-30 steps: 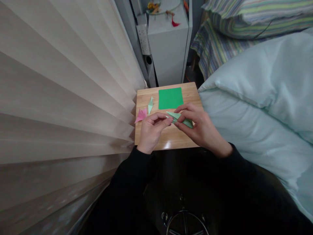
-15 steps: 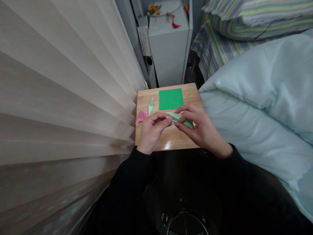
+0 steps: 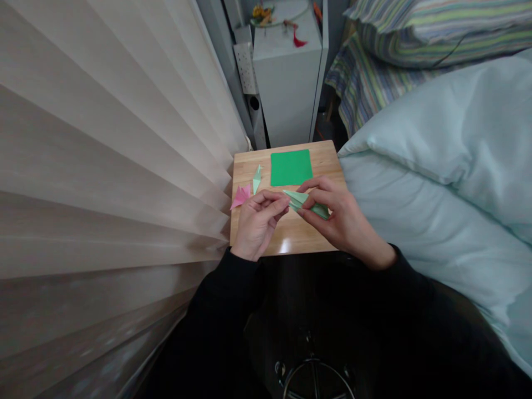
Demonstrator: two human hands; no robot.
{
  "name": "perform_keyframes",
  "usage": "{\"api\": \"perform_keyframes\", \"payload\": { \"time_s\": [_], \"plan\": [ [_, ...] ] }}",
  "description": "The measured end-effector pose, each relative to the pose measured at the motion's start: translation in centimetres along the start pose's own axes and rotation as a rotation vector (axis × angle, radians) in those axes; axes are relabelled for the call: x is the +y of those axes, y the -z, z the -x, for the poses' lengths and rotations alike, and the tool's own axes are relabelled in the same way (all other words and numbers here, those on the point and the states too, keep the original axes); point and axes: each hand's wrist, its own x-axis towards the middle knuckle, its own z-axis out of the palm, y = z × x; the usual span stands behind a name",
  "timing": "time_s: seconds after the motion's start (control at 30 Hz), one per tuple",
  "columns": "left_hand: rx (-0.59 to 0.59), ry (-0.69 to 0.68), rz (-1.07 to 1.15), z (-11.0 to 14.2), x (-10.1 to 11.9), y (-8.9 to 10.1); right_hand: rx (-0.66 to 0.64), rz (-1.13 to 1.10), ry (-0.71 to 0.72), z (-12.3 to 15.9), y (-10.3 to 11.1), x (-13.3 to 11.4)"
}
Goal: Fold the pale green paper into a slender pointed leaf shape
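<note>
Over the small wooden table, a folded piece of light green origami paper point(image 3: 298, 198) is held between my hands. My right hand point(image 3: 338, 208) is closed on its right part, with thumb and fingers pinching it and covering some of it. At the paper's left end, my left hand point(image 3: 261, 219) is closed, thumb against forefinger, with the tip hidden by the fingers. A light green folded paper crane point(image 3: 256, 178) and a pink folded paper piece point(image 3: 240, 196) lie just beyond my left hand. Square green paper point(image 3: 291, 168) lies flat behind both hands.
The wooden table point(image 3: 299, 238) is small. A pleated pale curtain point(image 3: 124, 166) hangs along its left side. On the right, a bed with a light blue quilt point(image 3: 415, 188) comes up to the table. A white cabinet point(image 3: 286, 94) stands behind. Below is a chair base point(image 3: 315, 363).
My left fingertips have shifted slightly left along the paper's end, and more of its left part shows. My right hand has stayed nearly still.
</note>
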Motion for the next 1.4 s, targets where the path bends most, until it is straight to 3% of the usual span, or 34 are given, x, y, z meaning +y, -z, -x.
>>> {"api": "perform_keyframes", "payload": {
  "time_s": [0.07, 0.17, 0.3, 0.73, 1.0, 1.4],
  "plan": [
    [0.022, 0.008, 0.003, -0.1, 0.2, 0.3, -0.005, -0.007, -0.012, 0.0, 0.0, 0.1],
    [0.034, -0.084, -0.061, -0.2, 0.3, 0.6, -0.001, -0.033, -0.037, 0.0, 0.0, 0.1],
    [-0.067, -0.161, -0.249, -0.1, -0.2, 0.5, 0.017, -0.102, -0.104, 0.0, 0.0, -0.1],
    [-0.09, -0.049, -0.308, 0.0, -0.4, 0.1, -0.076, -0.414, -0.399, 0.2, -0.5, 0.4],
    [-0.104, 0.036, -0.224, 0.1, -0.5, 0.1, -0.075, -0.562, -0.448, 0.2, -0.8, 0.4],
    [-0.129, 0.15, -0.195, 0.4, -0.1, 0.1, -0.128, -0.6, -0.455, 0.2, -0.7, 0.6]
  ]
}}
